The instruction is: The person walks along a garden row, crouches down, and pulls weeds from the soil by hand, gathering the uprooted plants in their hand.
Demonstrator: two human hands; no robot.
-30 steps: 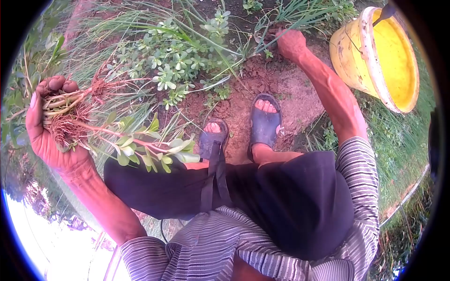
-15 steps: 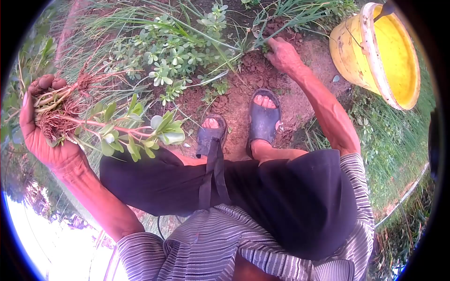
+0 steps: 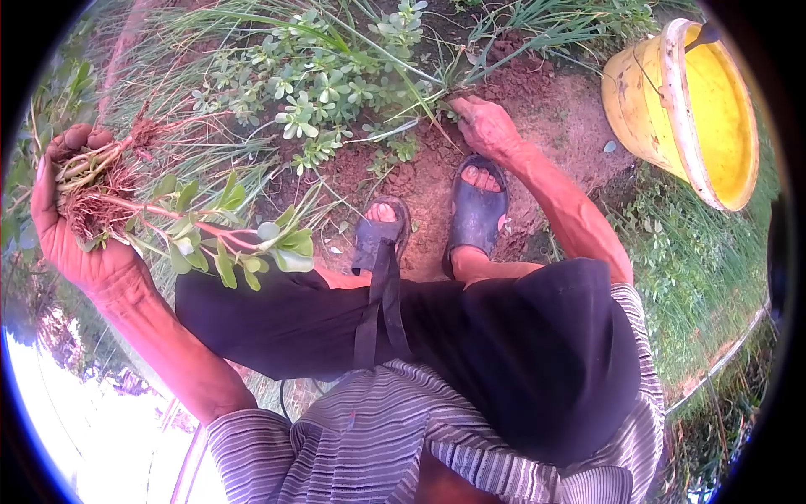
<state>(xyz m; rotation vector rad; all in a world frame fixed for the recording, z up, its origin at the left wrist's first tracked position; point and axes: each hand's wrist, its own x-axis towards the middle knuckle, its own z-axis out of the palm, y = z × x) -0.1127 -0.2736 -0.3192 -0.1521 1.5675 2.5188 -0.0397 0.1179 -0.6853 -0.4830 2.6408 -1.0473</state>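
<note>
My left hand [image 3: 88, 252], raised at the left, is closed around a bunch of uprooted purslane [image 3: 206, 228]. Reddish roots show at the palm, and a leafy pink stem hangs out to the right. At the upper middle, my right hand [image 3: 487, 128] is low over the reddish soil [image 3: 420, 172], fingers bent and pressed together. Its fingertips are beside the base of long, thin green leaves [image 3: 546, 29] like those of onions. What they pinch, if anything, is hidden. Low purslane plants [image 3: 315, 105] grow to the left of this hand.
A yellow bucket [image 3: 642, 105] with a whitish rim lies tilted at the upper right, a dark handle-like piece at its mouth. My sandalled feet [image 3: 478, 210] are on the soil below my right hand. Grassy growth [image 3: 697, 277] covers the right side.
My right hand has shifted left and slightly down, toward my feet. My left hand still grips the purslane, almost unmoved. The bucket and plants appear slightly lower and farther right.
</note>
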